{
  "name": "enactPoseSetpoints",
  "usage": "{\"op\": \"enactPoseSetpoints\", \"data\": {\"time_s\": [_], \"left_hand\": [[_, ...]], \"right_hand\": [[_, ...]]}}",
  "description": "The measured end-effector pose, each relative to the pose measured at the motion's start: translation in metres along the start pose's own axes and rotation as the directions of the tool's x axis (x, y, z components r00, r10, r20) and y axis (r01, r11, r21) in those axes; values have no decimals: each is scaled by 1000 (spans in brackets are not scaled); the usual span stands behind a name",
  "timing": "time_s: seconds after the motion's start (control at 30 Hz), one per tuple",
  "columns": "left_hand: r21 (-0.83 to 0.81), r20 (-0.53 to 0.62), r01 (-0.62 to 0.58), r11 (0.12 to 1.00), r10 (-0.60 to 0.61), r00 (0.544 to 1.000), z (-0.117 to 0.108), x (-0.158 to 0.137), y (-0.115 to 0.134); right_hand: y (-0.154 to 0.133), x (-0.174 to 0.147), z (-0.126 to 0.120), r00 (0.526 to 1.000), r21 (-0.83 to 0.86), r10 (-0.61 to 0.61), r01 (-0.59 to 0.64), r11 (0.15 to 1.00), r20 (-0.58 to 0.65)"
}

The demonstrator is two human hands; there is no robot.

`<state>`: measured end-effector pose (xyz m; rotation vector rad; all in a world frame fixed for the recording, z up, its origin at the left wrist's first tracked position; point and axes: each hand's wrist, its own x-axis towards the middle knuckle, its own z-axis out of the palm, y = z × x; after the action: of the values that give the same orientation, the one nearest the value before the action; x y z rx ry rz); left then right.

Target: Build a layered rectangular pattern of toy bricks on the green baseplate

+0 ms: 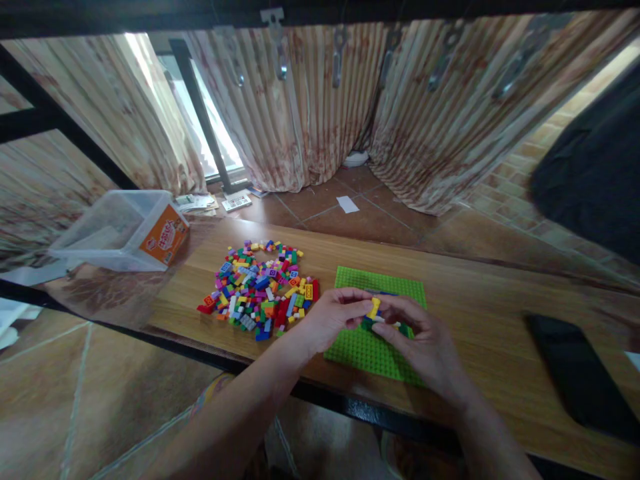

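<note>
Above a green baseplate (345,350) on the wooden table, both my hands meet around a small yellow toy brick (374,307). My left hand (345,312) is closed, pinching the yellow brick from the left with thumb and forefinger. From the right, my right hand (417,333) curls its fingers about the same spot, thumb just below the brick. White, blue and dark green bricks show in part under and between the fingers; whether they are joined to the yellow one, I cannot tell. Left of the baseplate lies a loose heap of coloured bricks (260,283).
A clear plastic box (115,257) with an orange label stands at the table's left end. At the right lies a black phone-like slab (575,367). Curtains (310,113) hang beyond, with papers (235,201) on the floor. Metal hooks (337,60) hang from a bar overhead.
</note>
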<state>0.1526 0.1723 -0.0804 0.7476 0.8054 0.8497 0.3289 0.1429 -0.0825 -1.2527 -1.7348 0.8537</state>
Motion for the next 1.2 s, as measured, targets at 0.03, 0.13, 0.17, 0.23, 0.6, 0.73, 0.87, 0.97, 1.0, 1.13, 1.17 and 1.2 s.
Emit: {"op": "enactPoseSetpoints", "data": {"time_s": [0.03, 0.13, 0.17, 0.23, 0.6, 0.73, 0.87, 0.97, 1.0, 1.13, 1.17, 1.2], "left_hand": [[-28, -4, 18, 999, -19, 1000, 1, 1, 0], [-107, -10, 79, 991, -81, 997, 1, 3, -2], [-122, -10, 92, 988, -94, 996, 2, 3, -3], [-124, -9, 98, 987, -100, 995, 3, 4, -6], [55, -104, -18, 998, 24, 994, -1, 12, -6], [98, -91, -5, 995, 13, 996, -2, 14, -6], [120, -85, 0, 993, 10, 996, -2, 13, -7], [127, -86, 8, 992, 3, 996, -1, 12, -7], [129, -85, 10, 992, 1, 996, -1, 12, -6], [137, -78, 11, 990, -1, 997, -2, 13, -6], [139, -75, 12, 990, -1, 997, -2, 13, -6], [141, -73, 12, 990, -2, 997, -2, 13, -6]], "right_hand": [[1, 0, 0, 1000, 0, 5, -5, 1000, -9], [1, 0, 0, 1000, -50, 7, -8, 999, -25], [1, 0, 0, 1000, -75, 6, -8, 997, -28], [-1, -1, 1, 999, -112, 8, -12, 994, -35], [40, 3, -39, 990, -225, 133, -139, 964, -41], [54, 4, -42, 975, -187, 222, -221, 957, -14], [62, 7, -39, 962, -91, 271, -270, 959, 8], [63, 8, -40, 953, -36, 300, -298, 954, 48], [62, 8, -40, 950, -17, 305, -305, 952, 66], [57, 10, -39, 940, 50, 334, -338, 940, 73], [56, 10, -39, 937, 63, 342, -346, 936, 68], [55, 11, -38, 935, 73, 348, -352, 933, 63]]}}
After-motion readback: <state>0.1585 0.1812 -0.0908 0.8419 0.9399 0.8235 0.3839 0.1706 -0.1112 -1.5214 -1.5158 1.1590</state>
